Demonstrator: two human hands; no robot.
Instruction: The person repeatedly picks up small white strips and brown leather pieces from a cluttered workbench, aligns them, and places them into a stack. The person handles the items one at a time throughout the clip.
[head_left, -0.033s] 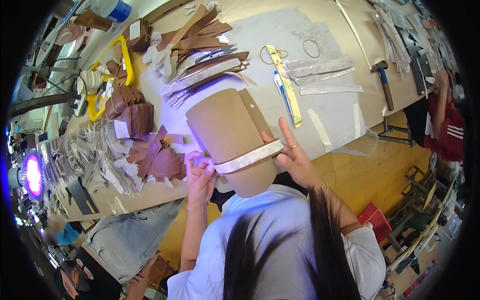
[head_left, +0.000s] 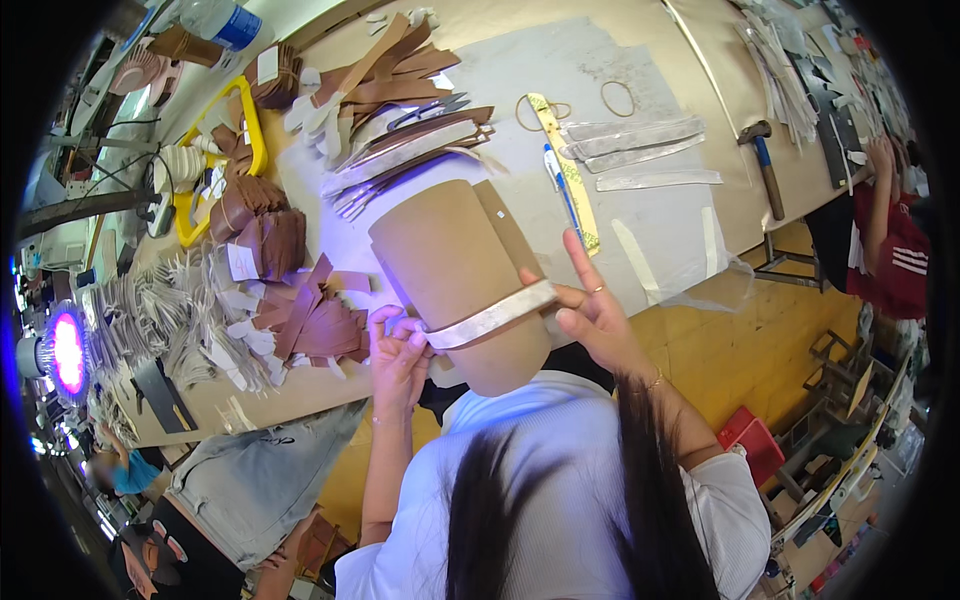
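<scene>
Between your fingers, a pale strip wraps across the curved brown cardboard piece. Left hand pinches its left end; right hand pinches the right end, index raised. Just beyond the fingertips: ruler, pen on the surface.

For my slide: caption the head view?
Left hand and right hand wrap a pale strip around a tan sheet.
</scene>
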